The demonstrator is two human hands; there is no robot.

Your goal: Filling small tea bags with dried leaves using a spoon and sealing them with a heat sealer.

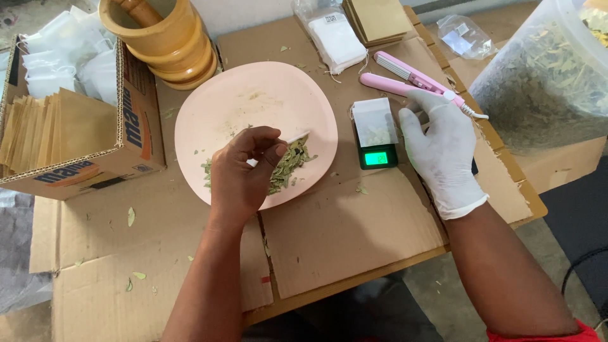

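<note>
Head view: left hand (244,171) grip pinches dried leaves (288,166); gloved right hand (440,152) open.

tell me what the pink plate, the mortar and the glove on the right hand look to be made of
Pink plate: probably plastic or melamine, smooth and matt, evenly coloured.
Mortar: wood, going by its yellow-tan grain and turned ridges, lightly sheened.
Glove on the right hand: thin white latex or nitrile, clinging and wrinkled; which one, I cannot tell.
</note>
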